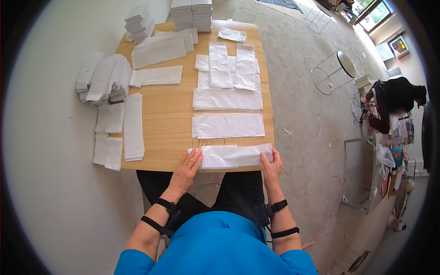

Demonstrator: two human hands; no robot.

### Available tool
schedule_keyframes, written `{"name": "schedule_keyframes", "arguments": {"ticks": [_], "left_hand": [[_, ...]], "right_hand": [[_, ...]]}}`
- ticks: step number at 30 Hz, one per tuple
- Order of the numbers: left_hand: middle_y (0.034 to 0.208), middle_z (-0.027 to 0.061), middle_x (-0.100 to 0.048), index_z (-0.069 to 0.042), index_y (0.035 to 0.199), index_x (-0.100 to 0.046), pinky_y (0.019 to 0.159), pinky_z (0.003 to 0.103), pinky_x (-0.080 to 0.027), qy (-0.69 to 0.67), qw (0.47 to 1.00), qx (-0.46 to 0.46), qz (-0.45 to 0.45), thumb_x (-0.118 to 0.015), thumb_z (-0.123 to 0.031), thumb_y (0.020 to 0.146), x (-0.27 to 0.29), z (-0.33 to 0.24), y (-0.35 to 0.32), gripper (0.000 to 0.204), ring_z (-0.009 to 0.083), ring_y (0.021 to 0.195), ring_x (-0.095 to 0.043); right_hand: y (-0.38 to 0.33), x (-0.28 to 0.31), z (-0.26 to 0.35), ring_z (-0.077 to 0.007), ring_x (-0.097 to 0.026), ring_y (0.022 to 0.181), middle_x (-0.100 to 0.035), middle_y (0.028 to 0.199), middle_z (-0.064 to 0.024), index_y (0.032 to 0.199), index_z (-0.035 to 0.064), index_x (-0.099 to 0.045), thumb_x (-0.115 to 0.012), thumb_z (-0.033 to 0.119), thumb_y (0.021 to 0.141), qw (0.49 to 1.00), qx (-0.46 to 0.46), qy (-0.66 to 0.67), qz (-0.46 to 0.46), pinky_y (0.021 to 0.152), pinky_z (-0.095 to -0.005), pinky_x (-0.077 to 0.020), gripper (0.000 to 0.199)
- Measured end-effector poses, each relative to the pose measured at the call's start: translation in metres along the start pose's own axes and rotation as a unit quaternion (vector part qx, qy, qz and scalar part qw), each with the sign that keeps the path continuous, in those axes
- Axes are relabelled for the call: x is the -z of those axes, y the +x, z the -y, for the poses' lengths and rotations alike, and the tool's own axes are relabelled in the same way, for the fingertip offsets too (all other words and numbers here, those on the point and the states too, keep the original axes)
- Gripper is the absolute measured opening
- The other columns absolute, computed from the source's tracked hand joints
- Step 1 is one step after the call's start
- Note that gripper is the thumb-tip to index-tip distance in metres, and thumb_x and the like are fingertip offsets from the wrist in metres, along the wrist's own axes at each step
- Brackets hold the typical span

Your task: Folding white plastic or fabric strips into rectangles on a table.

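Note:
A long white folded sheet (229,157) lies along the near edge of the wooden table, on top of other white sheets. My left hand (185,169) rests flat on its left end with fingers stretched out. At the opposite end, my right hand (272,166) pinches the sheet's right edge between thumb and fingers. Just beyond is a flat stack of similar white sheets (230,125). Several thin dark lines (208,142) show on the wood between that stack and the sheet. Whether the sheets are paper or thin film, I cannot tell.
More white sheets (227,98) lie farther up the table (165,110). Folded white boxes (107,78) are piled at the left edge, and box stacks (191,16) stand at the far end. A round stool (346,64) and a person in dark clothes (396,96) are at right.

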State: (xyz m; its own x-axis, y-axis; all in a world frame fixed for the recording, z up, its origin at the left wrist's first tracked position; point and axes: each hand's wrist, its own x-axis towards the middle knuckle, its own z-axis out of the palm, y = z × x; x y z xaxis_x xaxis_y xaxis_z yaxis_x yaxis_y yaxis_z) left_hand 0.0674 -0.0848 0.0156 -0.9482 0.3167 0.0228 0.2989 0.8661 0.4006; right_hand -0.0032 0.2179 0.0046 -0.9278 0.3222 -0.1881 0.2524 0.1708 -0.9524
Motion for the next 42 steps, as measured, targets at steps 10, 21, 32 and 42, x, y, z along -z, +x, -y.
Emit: {"name": "schedule_keyframes", "arguments": {"ticks": [10,21,32,42], "left_hand": [[0.148,0.0110,-0.040,-0.004,0.139,-0.044,0.115,0.046,-0.028,0.048,0.998,0.031,-0.022,-0.059,0.002,0.080,0.017,-0.008,-0.001,0.061,0.0314,0.139,-0.034],[0.114,0.0089,-0.051,-0.010,0.112,-0.053,0.085,0.041,-0.037,0.012,0.985,0.146,-0.091,-0.073,-0.017,0.075,-0.007,-0.031,-0.002,0.043,0.0280,0.106,-0.049],[0.093,0.0061,-0.059,-0.006,0.098,-0.054,0.082,0.033,-0.043,-0.344,0.829,0.314,-0.309,-0.062,-0.010,0.091,-0.037,-0.007,-0.011,0.011,0.0192,0.087,-0.057],[0.111,0.0108,-0.066,-0.004,0.094,-0.059,0.090,0.031,-0.047,-0.362,0.860,0.205,-0.294,-0.064,-0.007,0.090,0.003,-0.048,0.010,0.007,0.0209,0.102,-0.062]], "right_hand": [[-0.023,-0.018,0.045,-0.0263,-0.064,0.080,-0.065,0.092,-0.0135,0.110,0.0008,-0.061,-0.069,0.012,0.084,0.879,0.300,-0.342,-0.143,0.077,-0.0371,-0.0514,0.029],[-0.059,-0.136,0.008,-0.0197,-0.070,0.078,-0.072,0.087,-0.0150,0.110,-0.0042,-0.062,-0.051,0.007,0.094,0.973,0.054,-0.086,0.207,0.072,-0.0308,-0.0561,0.022],[-0.064,-0.140,0.007,-0.0318,-0.071,0.082,-0.070,0.085,-0.0206,0.107,-0.0036,-0.062,-0.051,0.010,0.094,0.978,0.064,-0.072,0.183,0.074,-0.0378,-0.0548,0.022],[-0.064,-0.121,0.044,-0.0121,-0.063,0.067,-0.068,0.074,-0.0114,0.095,-0.0038,-0.066,-0.062,0.030,0.094,0.975,-0.080,0.090,0.185,0.062,-0.0289,-0.0498,0.034]]}}
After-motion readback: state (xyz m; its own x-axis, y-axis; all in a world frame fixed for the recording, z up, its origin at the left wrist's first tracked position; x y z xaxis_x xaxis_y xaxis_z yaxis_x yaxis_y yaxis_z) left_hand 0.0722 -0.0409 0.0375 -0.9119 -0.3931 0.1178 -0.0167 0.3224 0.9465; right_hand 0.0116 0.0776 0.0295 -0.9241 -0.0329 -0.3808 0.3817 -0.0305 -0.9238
